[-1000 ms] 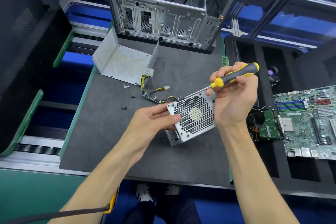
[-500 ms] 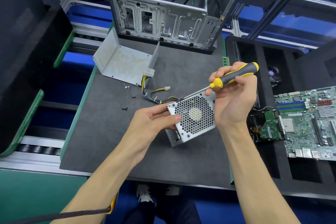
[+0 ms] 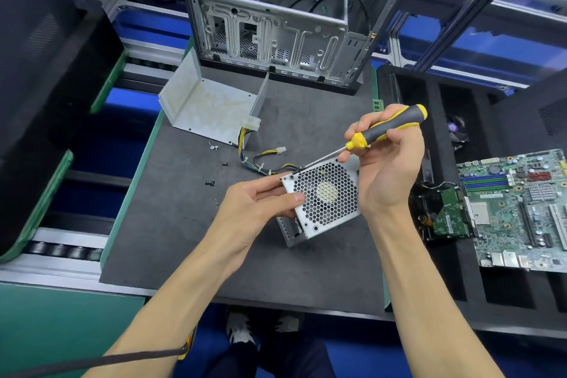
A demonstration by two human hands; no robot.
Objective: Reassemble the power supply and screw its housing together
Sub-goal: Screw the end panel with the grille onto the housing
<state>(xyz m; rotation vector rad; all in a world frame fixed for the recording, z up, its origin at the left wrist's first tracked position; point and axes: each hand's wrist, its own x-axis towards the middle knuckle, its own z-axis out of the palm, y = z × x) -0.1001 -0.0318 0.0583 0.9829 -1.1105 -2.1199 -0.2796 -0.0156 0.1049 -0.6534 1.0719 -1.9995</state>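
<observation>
Here, nearest first:
Left hand [image 3: 260, 204]: grip clamped on the power supply [image 3: 322, 202], mid-frame, thumb on its perforated grille.
Right hand [image 3: 386, 163]: grip closed round the screwdriver [image 3: 383, 130], tip at the grille's upper-left corner screw.
Handling: stiff sheet metal, probably fairly heavy; edges look sharp, so hold by the side walls.
Loose screws [image 3: 213, 147]: on the bench [image 3: 184, 239], further up-left.
Cover [image 3: 208, 104]: beyond, below the computer case [image 3: 276, 37].

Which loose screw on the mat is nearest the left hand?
The black screw, lowest of the loose ones, left of the left hand. The other black screw and silver pair lie farther back.
</observation>
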